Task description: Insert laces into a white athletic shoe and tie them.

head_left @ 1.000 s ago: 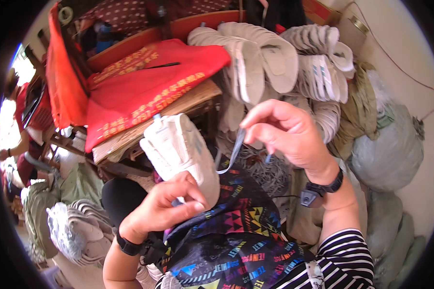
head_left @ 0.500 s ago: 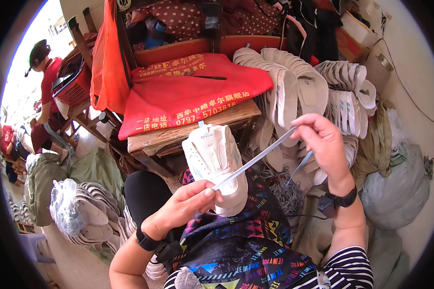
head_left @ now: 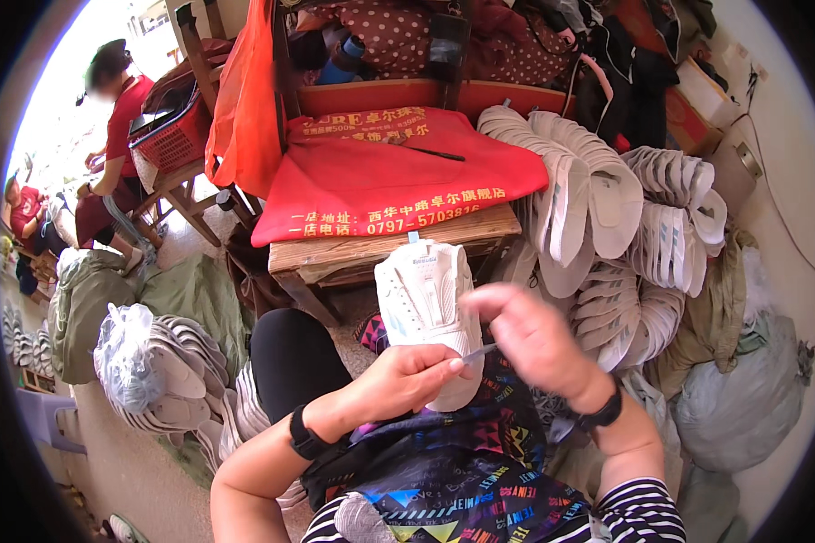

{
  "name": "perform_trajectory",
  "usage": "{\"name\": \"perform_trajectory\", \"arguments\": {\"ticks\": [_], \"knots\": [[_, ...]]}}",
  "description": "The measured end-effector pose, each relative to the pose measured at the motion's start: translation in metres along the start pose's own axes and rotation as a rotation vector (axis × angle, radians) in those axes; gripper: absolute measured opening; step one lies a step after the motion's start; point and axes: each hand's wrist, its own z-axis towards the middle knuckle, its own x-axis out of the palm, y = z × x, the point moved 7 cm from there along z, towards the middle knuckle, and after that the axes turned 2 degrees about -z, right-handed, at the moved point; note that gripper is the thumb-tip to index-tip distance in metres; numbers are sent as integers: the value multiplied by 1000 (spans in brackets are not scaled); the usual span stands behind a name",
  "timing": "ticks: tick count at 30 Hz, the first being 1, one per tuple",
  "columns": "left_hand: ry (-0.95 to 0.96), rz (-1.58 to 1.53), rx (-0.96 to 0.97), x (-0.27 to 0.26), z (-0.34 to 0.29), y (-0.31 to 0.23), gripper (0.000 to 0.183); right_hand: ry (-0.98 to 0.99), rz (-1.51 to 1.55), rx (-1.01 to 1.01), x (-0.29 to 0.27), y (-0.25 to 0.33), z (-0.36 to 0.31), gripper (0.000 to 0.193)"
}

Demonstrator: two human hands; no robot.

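A white shoe upper with rows of eyelets rests toe toward me over my lap. Above its toe, my left hand pinches a flat light-blue-grey shoelace between thumb and fingers. A short piece of the lace sticks out to the right of that grip. Just right of the shoe is my right hand, its fingers smeared by motion. Whether they hold the lace cannot be made out.
Ahead stands a wooden bench covered by a red cloth bag, with a thin dark tool on top. Stacked white shoe uppers rise at the right, others at the left. People in red sit at the far left.
My right hand has come down and left, closer to my left hand. The lace, stretched between both hands before, now shows only as a short piece. The view has shifted slightly.
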Motion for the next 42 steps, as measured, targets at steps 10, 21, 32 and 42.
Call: {"name": "perform_trajectory", "arguments": {"ticks": [10,21,32,42], "knots": [[-329,-24,189,-35,7,38,23,188,-149,-35,27,-21,15,9],[-316,-38,130,-32,0,39,41,-10,-225,105,18,-46,19,8],[-292,-50,107,-33,5,43,40,75,-67,90,34,-63,22,8],[-389,101,157,-32,5,37,35,3,-197,93,31,-51,18,12]]}}
